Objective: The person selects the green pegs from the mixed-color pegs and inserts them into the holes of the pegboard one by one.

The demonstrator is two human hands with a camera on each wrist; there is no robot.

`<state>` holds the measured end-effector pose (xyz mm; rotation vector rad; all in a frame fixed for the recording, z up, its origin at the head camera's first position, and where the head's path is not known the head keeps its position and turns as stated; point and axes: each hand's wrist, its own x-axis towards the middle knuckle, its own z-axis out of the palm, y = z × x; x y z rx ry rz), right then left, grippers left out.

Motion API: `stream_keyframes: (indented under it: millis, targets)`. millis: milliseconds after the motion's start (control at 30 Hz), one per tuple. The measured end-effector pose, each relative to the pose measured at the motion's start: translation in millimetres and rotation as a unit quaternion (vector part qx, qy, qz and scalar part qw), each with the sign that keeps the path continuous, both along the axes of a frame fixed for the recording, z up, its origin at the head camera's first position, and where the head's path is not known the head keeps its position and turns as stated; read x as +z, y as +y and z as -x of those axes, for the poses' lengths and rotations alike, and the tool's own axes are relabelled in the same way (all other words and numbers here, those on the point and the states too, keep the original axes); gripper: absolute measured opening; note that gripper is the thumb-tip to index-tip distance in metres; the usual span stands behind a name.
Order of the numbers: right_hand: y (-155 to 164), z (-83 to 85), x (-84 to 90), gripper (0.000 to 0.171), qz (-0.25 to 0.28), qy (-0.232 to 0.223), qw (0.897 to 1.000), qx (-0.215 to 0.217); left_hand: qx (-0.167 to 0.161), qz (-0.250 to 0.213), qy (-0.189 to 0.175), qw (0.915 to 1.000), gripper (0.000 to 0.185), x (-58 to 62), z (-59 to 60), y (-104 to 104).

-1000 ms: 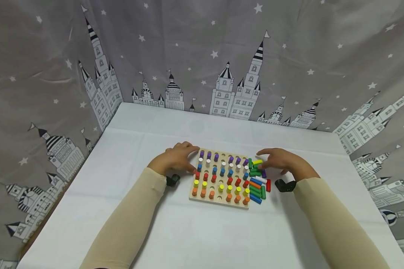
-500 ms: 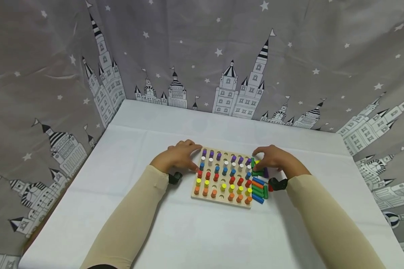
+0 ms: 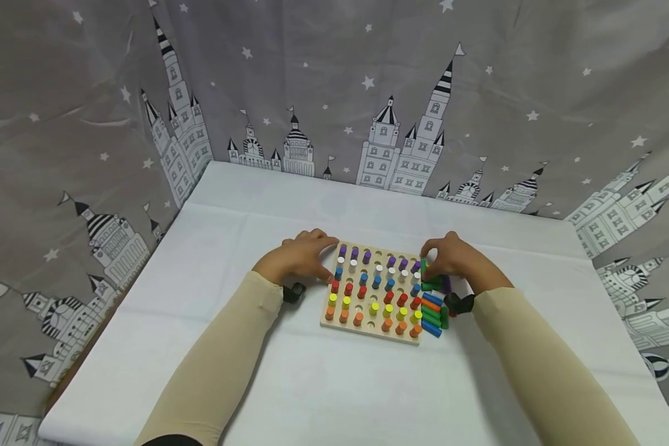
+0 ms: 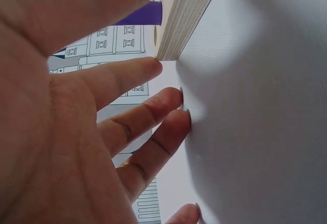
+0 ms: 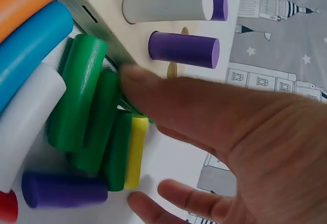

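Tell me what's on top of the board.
On the board stand rows of pegs: purple, white, blue, red, yellow and orange. Some holes are bare. The pegs' lower ends, down in the wood, are hidden.

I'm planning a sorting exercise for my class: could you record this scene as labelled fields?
Board: wooden, only partly filled
Standing pegs: rows of purple, white, blue, red, yellow, orange, far to near
Loose pegs: lying by the board's right edge
Left hand: at the board's left edge
Right hand: by the board's far right corner; grip unclear
Tabletop: white
Backdrop: grey, castle-patterned
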<state>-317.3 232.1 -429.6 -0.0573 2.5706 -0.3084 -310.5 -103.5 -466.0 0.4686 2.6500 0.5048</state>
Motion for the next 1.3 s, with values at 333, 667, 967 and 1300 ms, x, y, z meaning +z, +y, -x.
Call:
stream_keyframes:
  millis: [333,667,967,1300]
  targets:
    - [-4.1,11.3,2.8,0.052,-0.006,0.008,1.000,-0.017,-0.001,0.002,-0.001,1.0000,0.092,2.0,-1.2,-1.0]
    - [-4.7,21.7,-6.8,0.051,-0.026,0.039,0.998,-0.041,-0.005,0.000,-0.008,1.0000,0.092,-2.8,-1.2,0.0]
    - [-15.4,21.3,-6.8,0.044,-0.053,0.095,0.994,-0.033,-0.004,0.004,-0.010,0.9999,0.093,2.9,-1.9,-0.9]
    - [-15.1,20.7,-11.8,0.038,-0.079,0.166,0.983,-0.023,-0.006,0.007,-0.006,0.9999,0.093,1.6,-1.1,0.9]
